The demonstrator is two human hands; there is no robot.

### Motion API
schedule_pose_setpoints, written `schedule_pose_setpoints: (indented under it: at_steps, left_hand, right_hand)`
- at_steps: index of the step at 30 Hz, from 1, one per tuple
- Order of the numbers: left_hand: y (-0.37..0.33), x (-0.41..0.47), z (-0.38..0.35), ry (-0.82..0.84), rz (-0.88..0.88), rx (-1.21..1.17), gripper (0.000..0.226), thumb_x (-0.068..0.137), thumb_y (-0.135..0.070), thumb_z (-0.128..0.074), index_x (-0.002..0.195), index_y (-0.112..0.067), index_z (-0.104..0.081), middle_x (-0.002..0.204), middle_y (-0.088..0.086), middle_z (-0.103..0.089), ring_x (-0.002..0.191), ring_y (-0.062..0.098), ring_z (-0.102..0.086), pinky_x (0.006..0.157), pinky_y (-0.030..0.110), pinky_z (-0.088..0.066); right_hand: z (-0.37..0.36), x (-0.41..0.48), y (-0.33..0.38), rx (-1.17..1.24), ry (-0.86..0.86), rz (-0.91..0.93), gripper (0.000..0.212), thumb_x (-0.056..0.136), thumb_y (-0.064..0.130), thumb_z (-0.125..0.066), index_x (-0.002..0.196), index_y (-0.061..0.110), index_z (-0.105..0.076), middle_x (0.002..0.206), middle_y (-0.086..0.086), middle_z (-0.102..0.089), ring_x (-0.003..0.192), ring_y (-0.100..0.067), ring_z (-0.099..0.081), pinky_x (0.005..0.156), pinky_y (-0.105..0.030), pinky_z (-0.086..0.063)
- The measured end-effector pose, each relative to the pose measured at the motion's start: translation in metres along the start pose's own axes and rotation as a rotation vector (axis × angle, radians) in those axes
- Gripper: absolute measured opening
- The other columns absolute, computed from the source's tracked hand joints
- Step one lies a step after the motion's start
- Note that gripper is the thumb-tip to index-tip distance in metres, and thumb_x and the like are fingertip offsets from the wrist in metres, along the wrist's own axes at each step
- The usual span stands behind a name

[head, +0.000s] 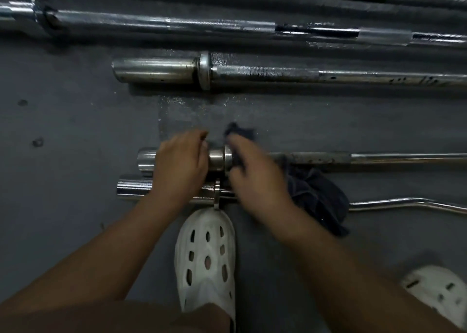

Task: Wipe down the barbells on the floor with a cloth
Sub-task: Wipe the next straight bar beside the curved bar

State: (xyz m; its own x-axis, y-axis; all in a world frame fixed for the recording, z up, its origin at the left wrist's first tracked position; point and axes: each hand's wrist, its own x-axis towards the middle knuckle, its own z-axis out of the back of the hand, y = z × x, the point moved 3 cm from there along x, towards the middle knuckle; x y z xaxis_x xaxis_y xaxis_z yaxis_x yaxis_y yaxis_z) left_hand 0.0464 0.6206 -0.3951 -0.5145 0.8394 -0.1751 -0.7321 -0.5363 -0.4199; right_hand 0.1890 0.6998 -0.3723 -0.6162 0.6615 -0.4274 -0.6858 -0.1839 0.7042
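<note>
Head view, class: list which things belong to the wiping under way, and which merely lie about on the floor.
In the job:
left hand, gripping the sleeve of the barbell
right hand, holding the dark cloth at its collar

Lying about:
curl bar, nearest the feet
thicker barbell beyond
long bars farther off
white shoes, worn, not used

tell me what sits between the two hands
Head view: a short bare stretch of the barbell sleeve and its collar lies between the left hand and the right hand, which grips the cloth.
</note>
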Motion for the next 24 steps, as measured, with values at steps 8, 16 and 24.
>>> schedule_pose_setpoints:
  at_steps: [8,16,24]
  left_hand:
    - [0.002,0.041,0.003,-0.038,-0.039,0.054,0.024,0.100,-0.038,-0.044,0.095,-0.021,-0.060,0.088,0.007,-0.063,0.084,0.032,-0.057,0.066,0.040,-0.042]
    - [0.002,0.041,0.000,-0.049,-0.164,0.189,0.026,0.089,-0.031,-0.042,0.098,-0.015,-0.060,0.093,0.008,-0.062,0.087,0.031,-0.057,0.077,0.040,-0.031]
    - [0.004,0.019,-0.007,0.001,-0.113,0.083,0.045,0.094,-0.038,-0.038,0.134,-0.020,-0.049,0.135,0.001,-0.052,0.130,0.023,-0.042,0.111,0.044,-0.019]
  right_hand:
    - [0.047,0.018,0.014,0.084,-0.088,0.227,0.043,0.079,0.013,-0.049,0.117,0.021,-0.067,0.119,0.003,-0.066,0.108,-0.012,-0.059,0.096,-0.030,-0.047]
    - [0.008,-0.004,0.020,-0.034,0.136,0.249,0.058,0.079,0.008,-0.053,0.134,0.026,-0.059,0.148,0.011,-0.048,0.131,-0.010,-0.048,0.110,-0.032,-0.040]
    - [0.000,0.011,0.010,-0.082,0.085,0.062,0.083,0.086,0.010,-0.051,0.157,0.033,-0.016,0.164,0.016,-0.012,0.136,-0.019,-0.043,0.107,-0.035,-0.042]
